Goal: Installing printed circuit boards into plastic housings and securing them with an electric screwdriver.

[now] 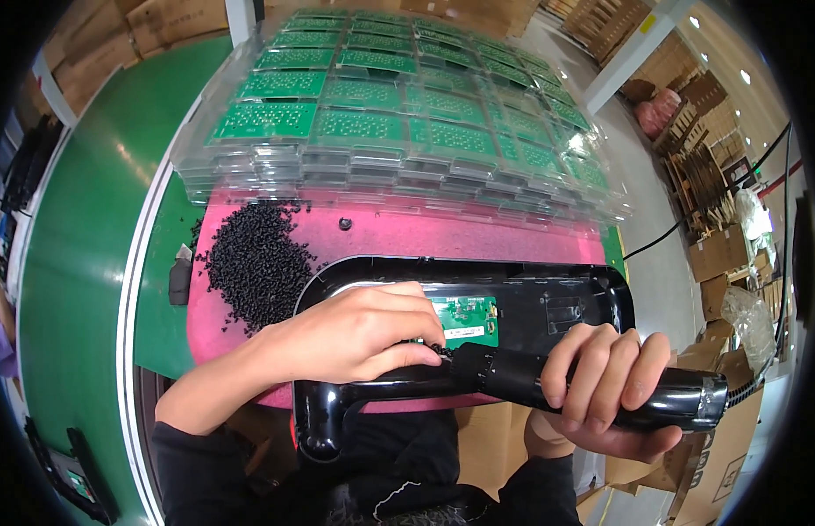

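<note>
A glossy black plastic housing (565,307) lies on a pink foam mat (425,235) in front of me. Inside it sits a small green circuit board (467,319). My left hand (363,333) rests on the housing beside that board, fingertips pinched at the board's lower left corner; what they pinch is hidden. My right hand (600,373) is wrapped around a black electric screwdriver (679,399) that lies across the housing's near edge, its tip pointing left toward my left fingertips.
A heap of small black screws (254,259) lies on the mat's left part. Behind it stand stacked clear trays of green circuit boards (398,114). A green conveyor belt (83,263) runs at the left. Cardboard boxes (723,254) stand on the floor at the right.
</note>
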A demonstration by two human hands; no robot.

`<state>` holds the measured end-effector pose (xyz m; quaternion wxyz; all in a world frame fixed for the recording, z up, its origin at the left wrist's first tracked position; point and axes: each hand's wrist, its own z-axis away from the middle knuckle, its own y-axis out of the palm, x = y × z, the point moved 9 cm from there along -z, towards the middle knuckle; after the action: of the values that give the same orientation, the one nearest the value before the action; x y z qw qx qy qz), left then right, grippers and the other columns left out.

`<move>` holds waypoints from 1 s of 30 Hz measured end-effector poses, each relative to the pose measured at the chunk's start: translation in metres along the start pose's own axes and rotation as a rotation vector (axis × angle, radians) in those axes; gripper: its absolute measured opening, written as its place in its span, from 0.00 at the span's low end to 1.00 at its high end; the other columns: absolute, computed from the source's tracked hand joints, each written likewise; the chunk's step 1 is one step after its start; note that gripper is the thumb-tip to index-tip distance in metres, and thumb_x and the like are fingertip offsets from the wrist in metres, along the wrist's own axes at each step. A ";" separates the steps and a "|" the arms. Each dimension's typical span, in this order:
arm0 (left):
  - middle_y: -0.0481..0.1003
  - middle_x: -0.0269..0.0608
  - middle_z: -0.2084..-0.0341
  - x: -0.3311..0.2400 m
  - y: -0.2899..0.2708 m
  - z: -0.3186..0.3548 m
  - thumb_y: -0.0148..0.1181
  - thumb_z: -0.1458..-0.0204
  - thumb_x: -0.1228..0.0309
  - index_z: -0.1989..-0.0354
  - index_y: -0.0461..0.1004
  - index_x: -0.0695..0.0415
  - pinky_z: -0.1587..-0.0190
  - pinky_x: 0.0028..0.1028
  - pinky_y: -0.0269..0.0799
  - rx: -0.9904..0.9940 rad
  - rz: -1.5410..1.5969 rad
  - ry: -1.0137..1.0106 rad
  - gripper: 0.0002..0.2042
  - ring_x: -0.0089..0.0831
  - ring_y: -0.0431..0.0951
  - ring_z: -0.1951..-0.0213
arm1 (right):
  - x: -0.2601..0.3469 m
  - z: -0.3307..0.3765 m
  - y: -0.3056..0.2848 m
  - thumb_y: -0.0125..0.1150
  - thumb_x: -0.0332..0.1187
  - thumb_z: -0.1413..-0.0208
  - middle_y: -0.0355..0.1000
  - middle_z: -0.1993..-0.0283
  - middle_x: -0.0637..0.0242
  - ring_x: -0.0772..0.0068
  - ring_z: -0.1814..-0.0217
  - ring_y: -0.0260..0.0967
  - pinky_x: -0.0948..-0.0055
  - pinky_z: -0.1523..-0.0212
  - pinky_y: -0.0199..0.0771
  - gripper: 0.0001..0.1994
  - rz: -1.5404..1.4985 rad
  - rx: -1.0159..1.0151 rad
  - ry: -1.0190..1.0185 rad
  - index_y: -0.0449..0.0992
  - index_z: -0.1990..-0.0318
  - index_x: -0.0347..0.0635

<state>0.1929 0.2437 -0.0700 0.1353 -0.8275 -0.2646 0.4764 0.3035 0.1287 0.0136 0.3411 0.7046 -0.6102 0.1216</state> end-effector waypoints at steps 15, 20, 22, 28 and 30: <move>0.81 0.38 0.68 -0.010 -0.011 -0.001 0.73 0.58 0.76 0.67 0.82 0.61 0.63 0.31 0.73 -0.112 -0.253 0.053 0.09 0.35 0.79 0.65 | 0.022 -0.002 -0.007 0.64 0.50 0.45 0.67 0.83 0.74 0.80 0.88 0.63 0.77 0.82 0.68 0.20 0.145 -0.206 -0.140 0.64 0.66 0.45; 0.80 0.36 0.68 -0.011 -0.007 -0.002 0.74 0.59 0.75 0.68 0.82 0.60 0.64 0.31 0.72 -0.088 -0.259 0.081 0.10 0.35 0.79 0.64 | 0.012 -0.004 -0.001 0.64 0.50 0.45 0.67 0.84 0.74 0.80 0.87 0.64 0.77 0.82 0.71 0.20 0.072 -0.196 -0.089 0.64 0.67 0.45; 0.80 0.37 0.68 -0.010 -0.008 -0.001 0.73 0.59 0.75 0.68 0.81 0.60 0.63 0.31 0.72 -0.087 -0.269 0.084 0.09 0.34 0.79 0.64 | 0.005 -0.005 0.001 0.64 0.50 0.45 0.67 0.84 0.74 0.80 0.88 0.64 0.76 0.82 0.70 0.20 0.081 -0.147 -0.069 0.64 0.67 0.45; 0.81 0.38 0.66 -0.010 -0.001 -0.005 0.71 0.57 0.76 0.67 0.80 0.61 0.63 0.31 0.70 -0.031 -0.298 0.023 0.08 0.33 0.79 0.64 | 0.003 -0.004 0.001 0.66 0.52 0.46 0.67 0.83 0.74 0.79 0.88 0.64 0.75 0.83 0.69 0.21 0.152 -0.141 -0.032 0.65 0.67 0.46; 0.81 0.38 0.66 -0.008 0.000 -0.004 0.71 0.57 0.77 0.67 0.80 0.62 0.63 0.31 0.70 -0.019 -0.297 0.025 0.08 0.33 0.79 0.65 | 0.000 -0.006 0.000 0.67 0.52 0.46 0.67 0.84 0.74 0.79 0.88 0.63 0.75 0.83 0.68 0.22 0.166 -0.125 -0.022 0.65 0.66 0.45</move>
<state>0.1929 0.2390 -0.0620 0.2001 -0.7863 -0.3869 0.4382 0.3046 0.1327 0.0179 0.3664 0.6302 -0.6767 0.1033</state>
